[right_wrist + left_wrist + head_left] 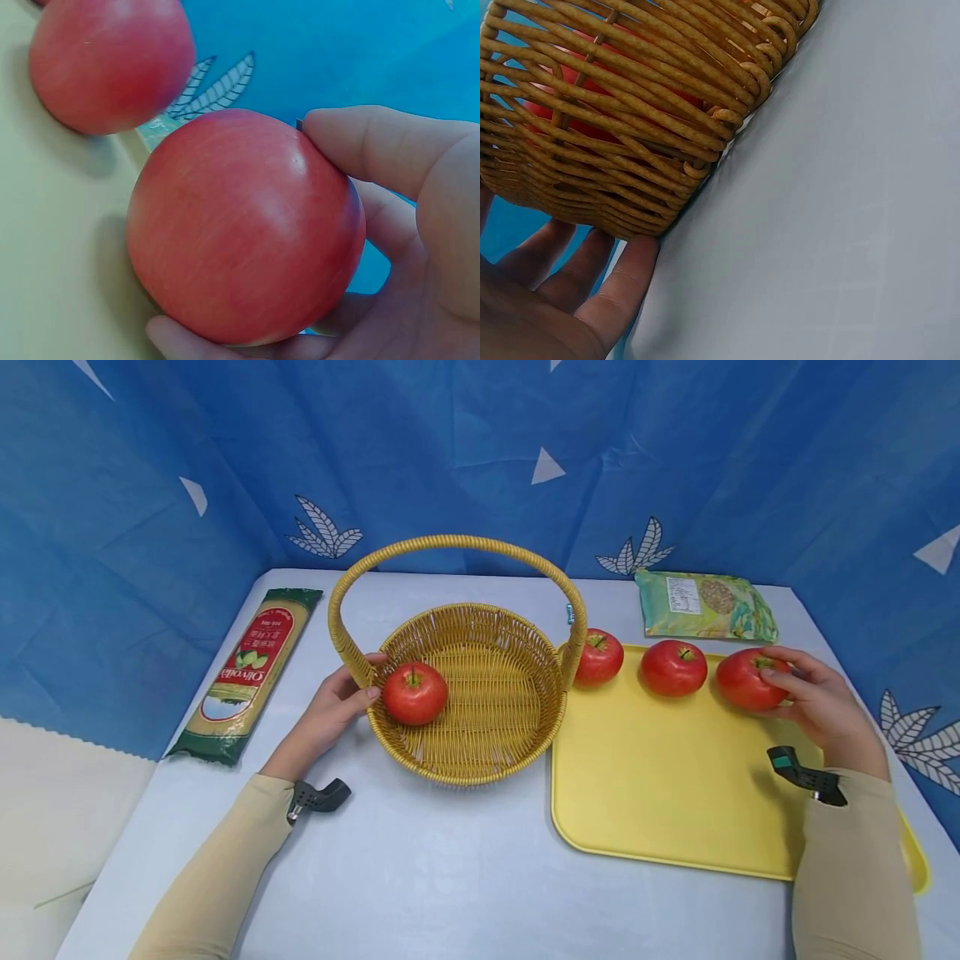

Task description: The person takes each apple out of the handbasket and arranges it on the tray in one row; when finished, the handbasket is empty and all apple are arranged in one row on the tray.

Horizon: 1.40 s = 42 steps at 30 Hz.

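Note:
My right hand (825, 702) holds a red apple (750, 680) at the far right corner of the yellow tray (675, 785). In the right wrist view the fingers and thumb curve round this apple (247, 229). Two more apples, one in the middle (673, 668) and one at the left (598, 657), lie along the tray's far edge. My left hand (330, 714) grips the left side of a woven basket (487, 710) near its handle base. In the left wrist view, fingertips touch the basket's wall (622, 112). One apple (415, 693) lies inside the basket at the left.
A green-ended pasta packet (243, 677) lies left of the basket. Behind the tray is a green packet (705, 606) with a white label. The basket's tall handle (457, 542) arches over it. A blue patterned cloth (465, 460) hangs behind the white table (420, 868).

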Motion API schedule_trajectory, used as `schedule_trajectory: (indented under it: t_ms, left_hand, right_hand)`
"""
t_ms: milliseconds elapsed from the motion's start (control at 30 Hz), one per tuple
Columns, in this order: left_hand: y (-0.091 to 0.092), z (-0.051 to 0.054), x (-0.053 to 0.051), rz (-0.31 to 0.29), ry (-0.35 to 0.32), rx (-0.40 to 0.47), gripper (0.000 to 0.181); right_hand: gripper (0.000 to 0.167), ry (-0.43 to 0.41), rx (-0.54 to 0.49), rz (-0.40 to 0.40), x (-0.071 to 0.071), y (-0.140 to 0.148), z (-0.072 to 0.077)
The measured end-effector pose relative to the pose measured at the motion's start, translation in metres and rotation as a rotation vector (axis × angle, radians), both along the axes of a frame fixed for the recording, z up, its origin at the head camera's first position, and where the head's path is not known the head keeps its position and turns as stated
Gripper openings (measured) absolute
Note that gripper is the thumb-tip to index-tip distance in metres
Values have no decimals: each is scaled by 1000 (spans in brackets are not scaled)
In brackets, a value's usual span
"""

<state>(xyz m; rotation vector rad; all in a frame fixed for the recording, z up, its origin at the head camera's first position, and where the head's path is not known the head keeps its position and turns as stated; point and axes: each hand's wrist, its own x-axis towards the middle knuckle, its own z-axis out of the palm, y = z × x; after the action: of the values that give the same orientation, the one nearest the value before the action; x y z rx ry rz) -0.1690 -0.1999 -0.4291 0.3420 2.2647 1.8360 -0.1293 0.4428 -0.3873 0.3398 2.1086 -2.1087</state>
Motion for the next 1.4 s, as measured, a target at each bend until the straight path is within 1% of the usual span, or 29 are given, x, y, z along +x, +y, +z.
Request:
schedule_trajectory:
  t_ms: [100, 167, 500, 667, 733, 867, 967, 1167, 1400]
  left_hand:
    - [0, 0, 0, -3, -1, 4, 50]
    - [0, 0, 0, -5, 0, 4, 50]
    - [1, 1, 1, -8, 4, 0, 50]
    - [1, 2, 1, -10, 10, -8, 50]
    - [1, 2, 1, -12, 11, -10, 50]
    - [0, 1, 1, -12, 13, -9, 51]
    - [1, 2, 1, -8, 16, -15, 51]
    - [0, 3, 2, -3, 19, -20, 51]
    - [-1, 0, 1, -1, 7, -22, 52]
  right_hand:
    - [40, 10, 2, 10, -2, -4, -3]
    - [40, 13, 25, 15, -3, -8, -4]
    - [43, 24, 68, 19, -4, -22, -5]
    - [42, 25, 93, 25, -5, -18, -6]
    - [42, 22, 94, 13, -3, -15, -6]
    - [43, 1, 139, -17, -1, -9, -6]
    - [44, -7, 161, -15, 0, -6, -6]
    - [42, 60, 92, 41, 2, -3, -9]
    - [42, 105, 80, 59, 2, -2, -13]
